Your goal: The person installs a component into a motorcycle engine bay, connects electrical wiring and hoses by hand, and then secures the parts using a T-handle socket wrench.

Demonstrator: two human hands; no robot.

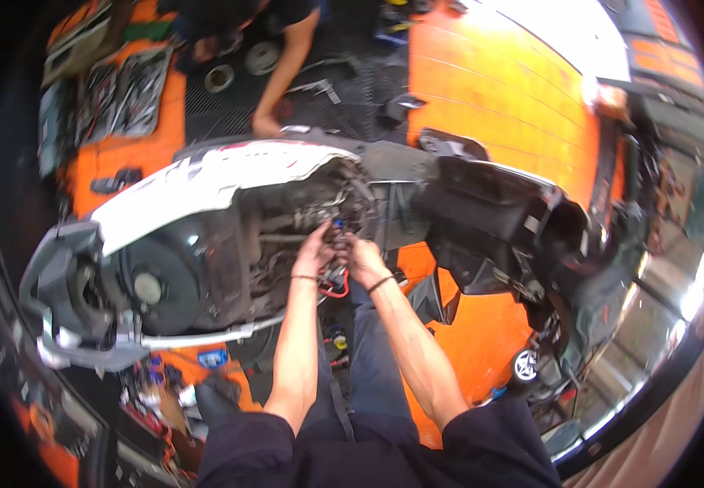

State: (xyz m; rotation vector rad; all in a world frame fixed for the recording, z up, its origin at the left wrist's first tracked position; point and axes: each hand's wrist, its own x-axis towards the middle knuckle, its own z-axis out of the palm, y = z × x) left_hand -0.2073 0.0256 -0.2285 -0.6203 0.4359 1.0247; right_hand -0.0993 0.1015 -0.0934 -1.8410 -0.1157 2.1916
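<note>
A partly stripped scooter (214, 195) with white side panels stretches across in front of me, its inner parts exposed. My left hand (311, 254) and my right hand (365, 259) meet at the right end of its opened body, fingers pinched close together. Between them are small dark parts that blur into the background, so what each hand grips is hard to make out. A small blue piece (338, 224) shows just beyond the fingertips. Below the hands hangs a loop of red cable (336, 291). At the left lies the scooter's round dark wheel (155, 281).
Across the scooter, another person's arm (285, 73) reaches down to its far side. A tray of tools (128, 93) lies at the far left. Black body parts (482, 215) stand to the right. Loose items (165, 394) clutter the lower left. A small wheel (524, 365) is at lower right.
</note>
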